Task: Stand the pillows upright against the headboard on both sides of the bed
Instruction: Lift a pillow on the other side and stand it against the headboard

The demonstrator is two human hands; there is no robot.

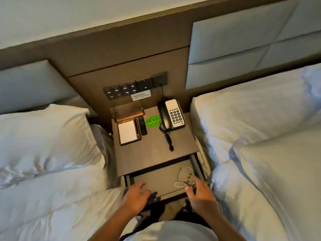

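The right bed (278,180) fills 3 o'clock, its pillow (251,108) lying flat below the headboard (243,49). The left bed (43,197) fills 9 o'clock, its pillow (43,134) also flat. Between them, the nightstand worktop (156,153) leaves me a narrow gap. Its drawer (156,181) is open at 6 o'clock. A telephone (172,115), notepad (127,132) and remote (142,125) sit at 12 o'clock. My left hand (135,197) and right hand (201,197) hover at the drawer, fingers apart, empty.
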